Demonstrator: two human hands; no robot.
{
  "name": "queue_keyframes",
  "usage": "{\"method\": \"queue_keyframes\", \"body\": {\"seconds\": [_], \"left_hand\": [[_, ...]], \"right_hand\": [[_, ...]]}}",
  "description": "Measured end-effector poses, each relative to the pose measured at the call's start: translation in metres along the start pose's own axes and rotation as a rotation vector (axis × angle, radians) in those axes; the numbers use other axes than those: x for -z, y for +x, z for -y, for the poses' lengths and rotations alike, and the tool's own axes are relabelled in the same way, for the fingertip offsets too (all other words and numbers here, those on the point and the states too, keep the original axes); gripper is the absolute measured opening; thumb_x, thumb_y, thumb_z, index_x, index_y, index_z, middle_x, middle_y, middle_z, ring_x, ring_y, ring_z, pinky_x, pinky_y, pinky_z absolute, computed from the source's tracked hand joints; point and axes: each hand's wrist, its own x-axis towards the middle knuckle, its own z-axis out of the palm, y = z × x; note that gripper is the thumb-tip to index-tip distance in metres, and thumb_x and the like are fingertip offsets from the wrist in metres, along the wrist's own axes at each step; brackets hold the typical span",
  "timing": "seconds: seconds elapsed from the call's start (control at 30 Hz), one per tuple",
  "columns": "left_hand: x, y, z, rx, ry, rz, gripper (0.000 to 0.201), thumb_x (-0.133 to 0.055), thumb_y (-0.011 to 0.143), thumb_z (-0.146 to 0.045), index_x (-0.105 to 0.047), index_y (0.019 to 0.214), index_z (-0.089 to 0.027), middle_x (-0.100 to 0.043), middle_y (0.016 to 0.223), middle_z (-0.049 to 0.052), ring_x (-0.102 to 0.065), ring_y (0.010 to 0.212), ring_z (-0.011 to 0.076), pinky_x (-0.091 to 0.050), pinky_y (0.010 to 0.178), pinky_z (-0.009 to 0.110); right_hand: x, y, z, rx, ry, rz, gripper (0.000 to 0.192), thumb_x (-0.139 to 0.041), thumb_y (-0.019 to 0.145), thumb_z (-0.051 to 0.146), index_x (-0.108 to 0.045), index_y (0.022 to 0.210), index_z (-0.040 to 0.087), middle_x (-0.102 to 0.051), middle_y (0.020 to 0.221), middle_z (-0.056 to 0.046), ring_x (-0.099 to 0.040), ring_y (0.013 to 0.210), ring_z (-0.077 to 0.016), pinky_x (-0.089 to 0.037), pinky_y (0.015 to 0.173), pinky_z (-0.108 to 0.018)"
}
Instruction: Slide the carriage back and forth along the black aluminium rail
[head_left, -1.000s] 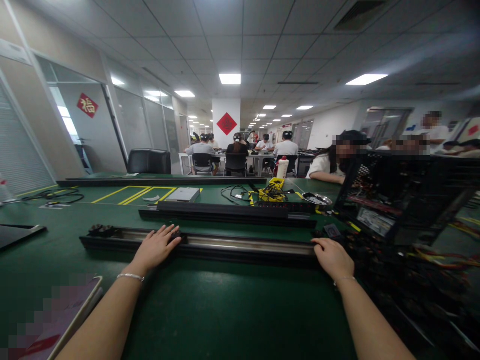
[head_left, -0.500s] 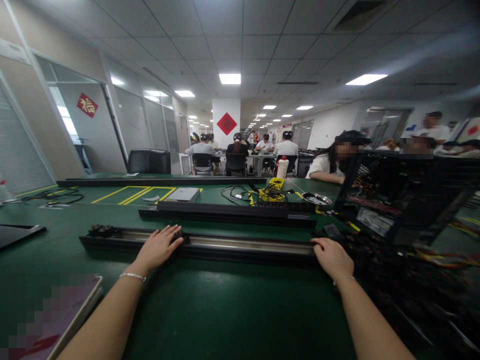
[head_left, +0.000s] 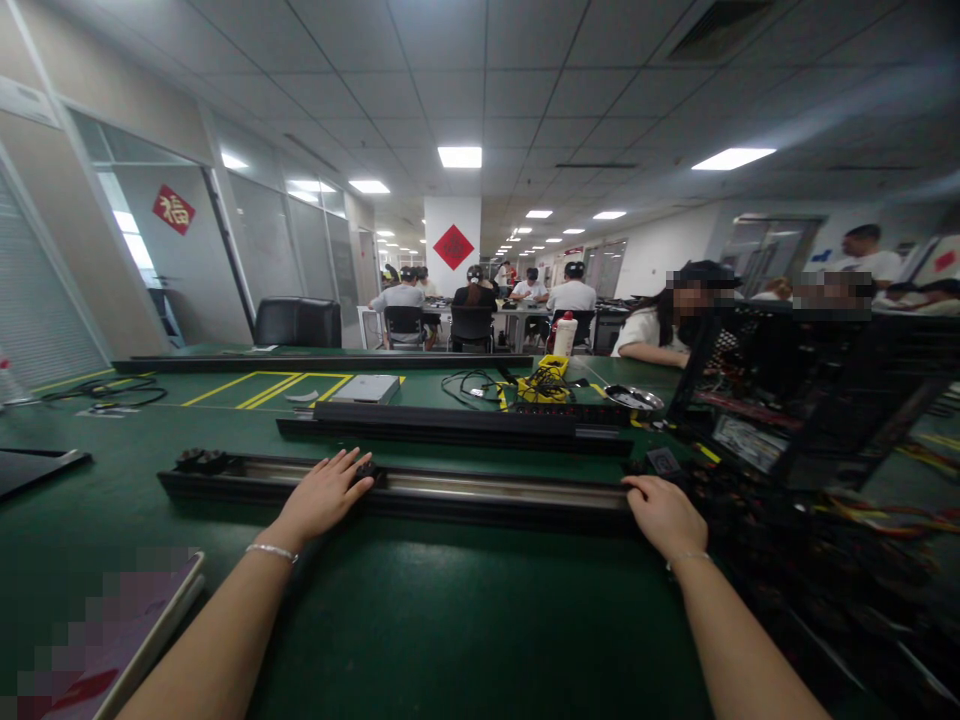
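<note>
A red diamond sign (head_left: 174, 209) bearing one gold character hangs on the glass wall. On the green felt-like table (head_left: 465, 620) lies a long black rail (head_left: 487, 492) with a shiny metal channel. The left hand (head_left: 324, 492) rests flat on it, fingers spread; the right hand (head_left: 664, 515) cups its right end, beside tangled wiring (head_left: 817, 560).
</note>
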Motion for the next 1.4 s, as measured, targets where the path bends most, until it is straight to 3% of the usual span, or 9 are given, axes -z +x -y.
{"method": "queue_keyframes", "body": {"seconds": [0.37, 0.63, 1.03, 1.4], "left_hand": [[-0.0039, -0.0005, 0.0002, -0.017, -0.02, -0.08, 0.062, -0.028, 0.085, -0.058, -0.043, 0.133, -0.021, -0.046, 0.137, 0.007, -0.037, 0.13, 0.023, -0.028, 0.107, 0.041], [-0.0036, -0.0074, 0.0007, 0.025, -0.174, -0.245, 0.054, -0.032, 0.083, -0.057, -0.066, 0.105, -0.022, -0.063, 0.118, 0.004, -0.055, 0.111, 0.0195, -0.039, 0.101, 0.034], [-0.0069, -0.0021, -0.0007, -0.1, -0.128, -0.247, 0.05, -0.033, 0.084, -0.056, -0.069, 0.101, -0.026, -0.063, 0.117, 0.003, -0.055, 0.112, 0.0218, -0.037, 0.102, 0.042], [-0.0057, -0.0019, -0.0021, -0.112, -0.112, -0.257, 0.05, -0.033, 0.084, -0.055, -0.07, 0.099, -0.025, -0.064, 0.115, 0.003, -0.056, 0.111, 0.0209, -0.038, 0.102, 0.038]], "right_hand": [[-0.0013, 0.0012, -0.0013, 0.009, -0.005, -0.003, 0.036, -0.037, 0.078, 0.026, -0.069, 0.094, 0.027, -0.064, 0.111, 0.002, -0.053, 0.105, -0.0172, -0.04, 0.091, -0.029], [0.0002, 0.0, -0.0003, 0.007, 0.004, -0.018, 0.037, -0.037, 0.078, 0.026, -0.069, 0.094, 0.028, -0.064, 0.111, 0.002, -0.054, 0.104, -0.0174, -0.042, 0.089, -0.029], [0.0005, -0.0009, 0.0007, 0.002, -0.004, -0.013, 0.037, -0.036, 0.078, 0.026, -0.069, 0.095, 0.027, -0.064, 0.111, 0.002, -0.054, 0.104, -0.0175, -0.041, 0.089, -0.029], [-0.0005, -0.0004, -0.0001, 0.004, -0.012, -0.023, 0.036, -0.036, 0.078, 0.026, -0.069, 0.093, 0.028, -0.064, 0.111, 0.002, -0.054, 0.104, -0.0173, -0.041, 0.089, -0.029]]}}
